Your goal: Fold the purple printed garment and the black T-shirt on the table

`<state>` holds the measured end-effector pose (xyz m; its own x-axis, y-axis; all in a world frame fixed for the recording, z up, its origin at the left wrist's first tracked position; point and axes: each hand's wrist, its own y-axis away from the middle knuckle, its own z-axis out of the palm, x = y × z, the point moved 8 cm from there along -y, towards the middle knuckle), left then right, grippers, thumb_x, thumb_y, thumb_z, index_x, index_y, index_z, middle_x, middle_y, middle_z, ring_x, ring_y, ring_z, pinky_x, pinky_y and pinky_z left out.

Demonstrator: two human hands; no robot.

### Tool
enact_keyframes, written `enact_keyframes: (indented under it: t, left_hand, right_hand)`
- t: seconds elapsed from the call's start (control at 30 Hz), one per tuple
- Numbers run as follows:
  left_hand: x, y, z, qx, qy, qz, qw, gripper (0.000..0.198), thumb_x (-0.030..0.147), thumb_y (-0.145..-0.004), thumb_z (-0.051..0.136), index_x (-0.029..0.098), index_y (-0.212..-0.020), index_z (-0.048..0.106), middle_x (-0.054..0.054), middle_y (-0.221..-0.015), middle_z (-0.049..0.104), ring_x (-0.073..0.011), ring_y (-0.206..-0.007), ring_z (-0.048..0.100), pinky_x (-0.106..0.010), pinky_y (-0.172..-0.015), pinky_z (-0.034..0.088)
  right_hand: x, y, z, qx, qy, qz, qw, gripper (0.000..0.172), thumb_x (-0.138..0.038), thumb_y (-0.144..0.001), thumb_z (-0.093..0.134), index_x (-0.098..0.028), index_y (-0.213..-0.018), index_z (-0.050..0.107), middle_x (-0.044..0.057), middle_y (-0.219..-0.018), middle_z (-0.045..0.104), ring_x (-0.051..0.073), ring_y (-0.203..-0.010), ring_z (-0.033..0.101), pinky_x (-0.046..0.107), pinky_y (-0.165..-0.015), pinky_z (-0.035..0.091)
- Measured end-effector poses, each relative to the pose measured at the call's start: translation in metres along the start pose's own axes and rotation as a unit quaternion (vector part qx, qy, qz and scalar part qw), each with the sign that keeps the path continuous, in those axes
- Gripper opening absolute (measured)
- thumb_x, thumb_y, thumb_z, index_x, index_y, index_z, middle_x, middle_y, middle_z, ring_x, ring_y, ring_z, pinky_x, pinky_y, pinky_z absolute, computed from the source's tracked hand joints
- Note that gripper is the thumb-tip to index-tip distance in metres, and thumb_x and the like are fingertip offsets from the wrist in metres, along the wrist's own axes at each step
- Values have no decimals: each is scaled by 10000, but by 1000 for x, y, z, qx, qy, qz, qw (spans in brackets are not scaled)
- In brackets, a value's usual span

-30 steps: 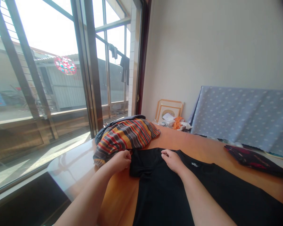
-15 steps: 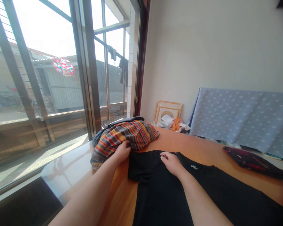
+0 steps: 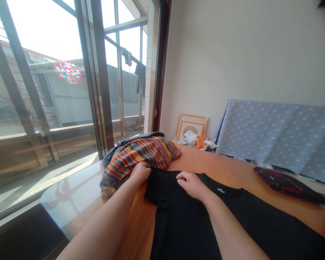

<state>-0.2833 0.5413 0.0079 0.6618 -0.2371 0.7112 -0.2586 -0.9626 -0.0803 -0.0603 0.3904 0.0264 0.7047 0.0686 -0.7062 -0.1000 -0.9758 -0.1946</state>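
Black tee [image 3: 184, 224] cut off at btm

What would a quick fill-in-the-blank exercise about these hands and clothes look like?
The right hand rests on a ____ T-shirt.
The left hand touches the ____ garment beside it.
Both garments lie on the ____ tabletop.

Missing words: black; striped; orange.
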Motion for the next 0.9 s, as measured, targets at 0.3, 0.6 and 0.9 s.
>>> enact_keyframes:
  t: [0.3,0.6,0.9]
  left_hand:
    - [9,12,-10,54,-77,-18,995,166,374,-797,584,217,-831,627,-68,-807,699,-219,-748,635,-278,-618,380]
    - [107,57,50,-42,-151,210,965,197,365,-898,510,252,-928,669,-74,-1030,692,-224,-983,623,-302,-830,434]
    - [115,43,82,-86,-258,220,937,299,389,-832,585,187,-1002,726,-179,-1130,626,-363,-1098,568,-463,-903,449]
  right_hand:
    - [-42,28,45,-271,-74,6,960,215,-252,-773,621,-184,-923,759,3,-798,718,121,-686,623,200,-632,472]
    - [9,6,12,-87,-201,117,969,312,-317,-841,559,-178,-1093,681,61,-897,719,139,-736,667,210,-616,501]
    - [122,7,-37,208,-381,242,868,584,-338,-829,601,-209,-1381,461,169,-1344,588,246,-1162,644,395,-968,543]
